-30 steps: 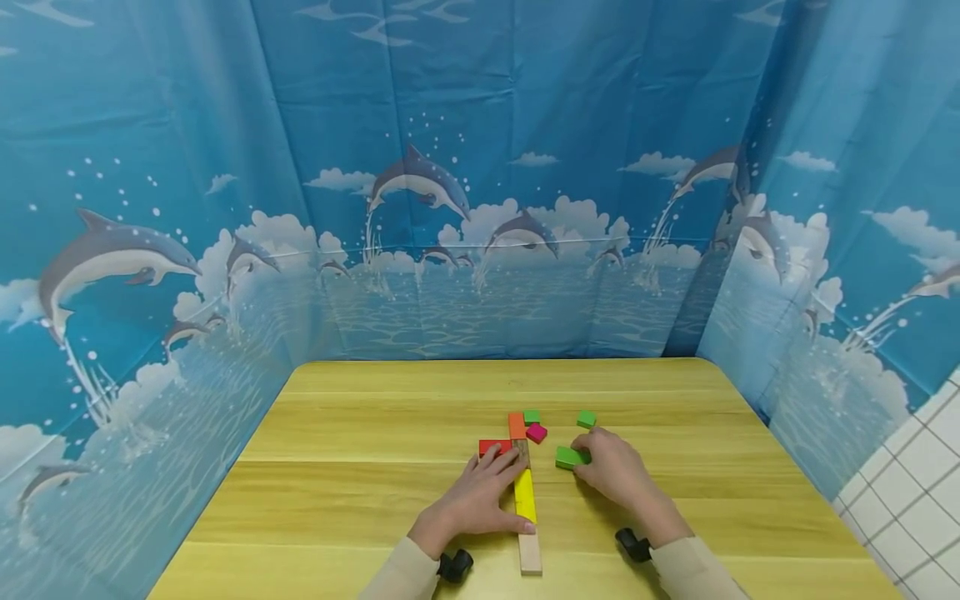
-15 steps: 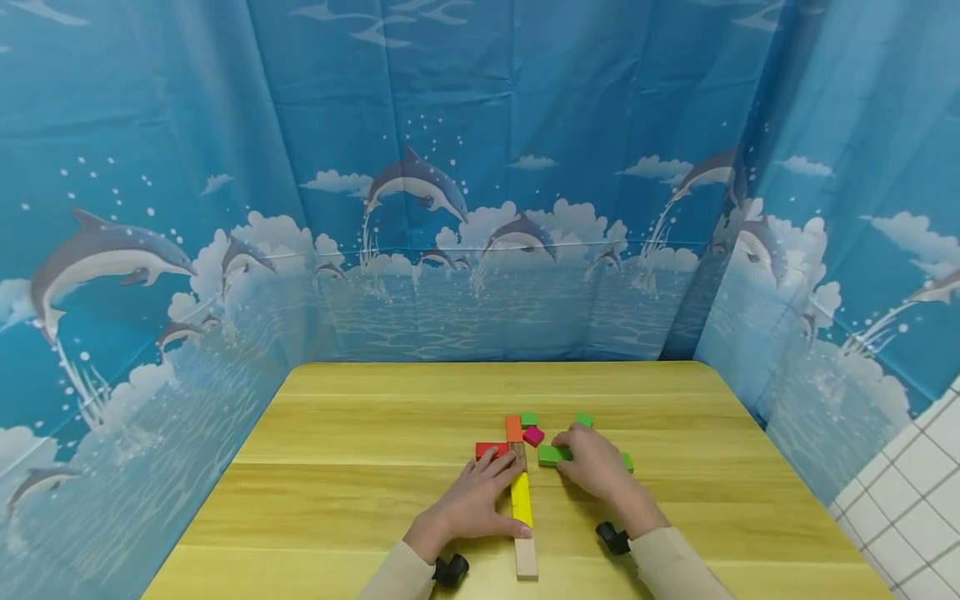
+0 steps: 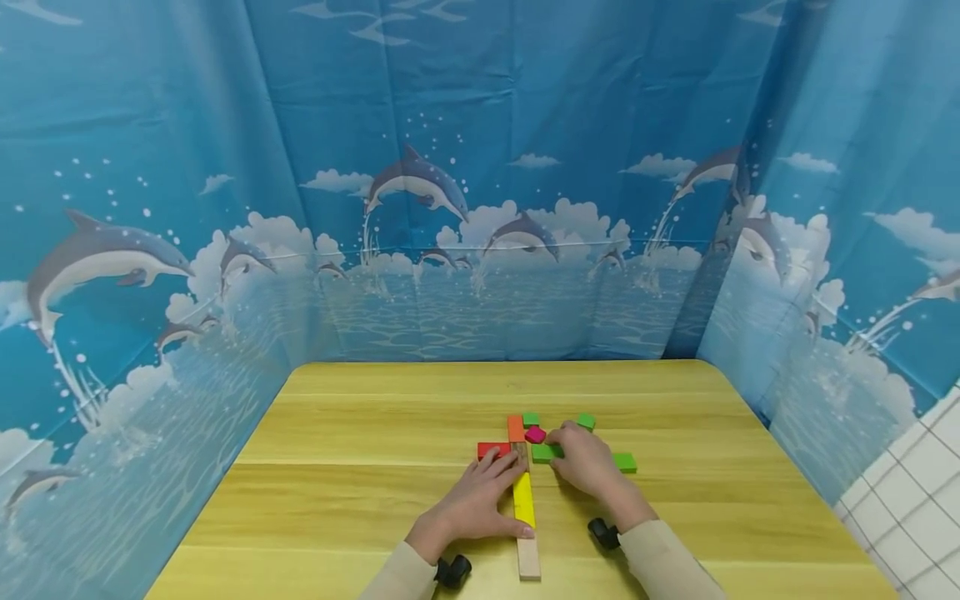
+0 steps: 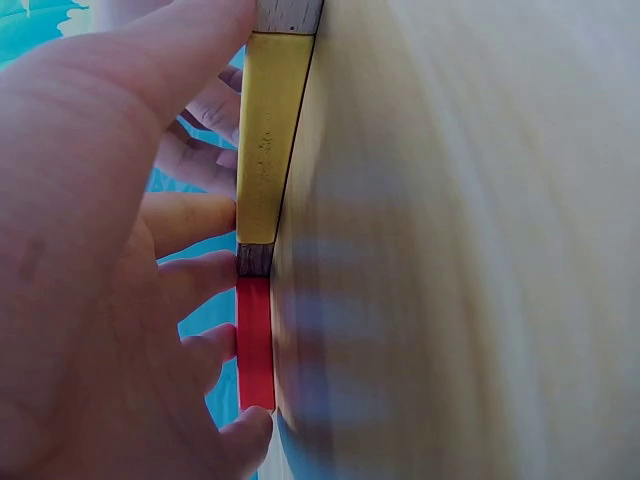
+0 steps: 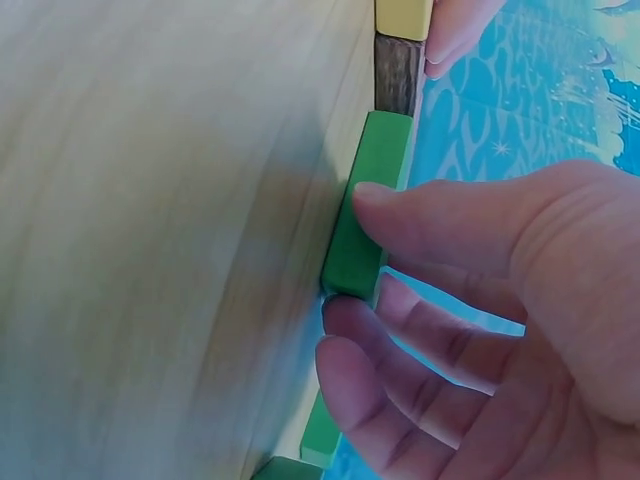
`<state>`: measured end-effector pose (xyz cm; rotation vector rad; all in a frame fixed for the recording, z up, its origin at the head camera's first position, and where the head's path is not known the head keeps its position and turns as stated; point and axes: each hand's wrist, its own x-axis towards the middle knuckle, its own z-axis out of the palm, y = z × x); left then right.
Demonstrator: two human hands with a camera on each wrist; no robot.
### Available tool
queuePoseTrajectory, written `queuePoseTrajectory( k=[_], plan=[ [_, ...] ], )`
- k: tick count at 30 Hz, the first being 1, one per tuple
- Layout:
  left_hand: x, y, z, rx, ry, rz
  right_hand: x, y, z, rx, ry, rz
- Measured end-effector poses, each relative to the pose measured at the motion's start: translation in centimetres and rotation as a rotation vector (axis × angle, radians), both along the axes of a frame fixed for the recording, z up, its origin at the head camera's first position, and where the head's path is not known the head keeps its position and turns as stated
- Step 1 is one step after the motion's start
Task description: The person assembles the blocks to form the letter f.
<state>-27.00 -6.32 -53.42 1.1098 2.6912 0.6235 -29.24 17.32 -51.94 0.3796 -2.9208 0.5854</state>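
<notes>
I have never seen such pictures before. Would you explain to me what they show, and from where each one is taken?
There is no robot, only a person's left hand and right hand, both bare. The wide picture comes from a camera on the head; the close ones, from cameras on the wrists. On the table, an orange block, brown block, yellow block and pale block form a line. A red block lies left of it; a pink block and three green blocks lie right of it. The left hand rests on the line and the red block; the right hand grips another green block.
</notes>
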Motion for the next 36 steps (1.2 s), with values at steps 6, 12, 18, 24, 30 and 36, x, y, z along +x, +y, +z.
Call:
queuePoseTrajectory(
  k=[6, 12, 18, 24, 30, 36],
  plan=[
    [-0.07, 0.14, -0.15, 0.000, 0.001, 0.002, -0.47, -0.09, -0.03, 0.002, 0.003, -0.006],
    [0.04, 0.31, -0.20, -0.003, 0.003, 0.007, -0.34, -0.03, -0.15, -0.037, 0.007, -0.013],
    [0.49, 0.25, -0.19, 0.003, -0.005, 0.005, 0.18, -0.21, -0.35, -0.055, 0.014, -0.020],
    [0.50, 0.03, -0.11, 0.014, -0.004, 0.000, 0.19, -0.56, -0.35, -0.066, 0.025, -0.005],
    [0.31, -0.03, -0.21, 0.013, -0.006, -0.006, 0.19, -0.75, -0.33, -0.081, 0.027, -0.010],
    [0.30, -0.07, -0.09, 0.004, 0.000, -0.005, 0.12, -0.80, -0.41, -0.092, 0.047, -0.012]
  ],
)
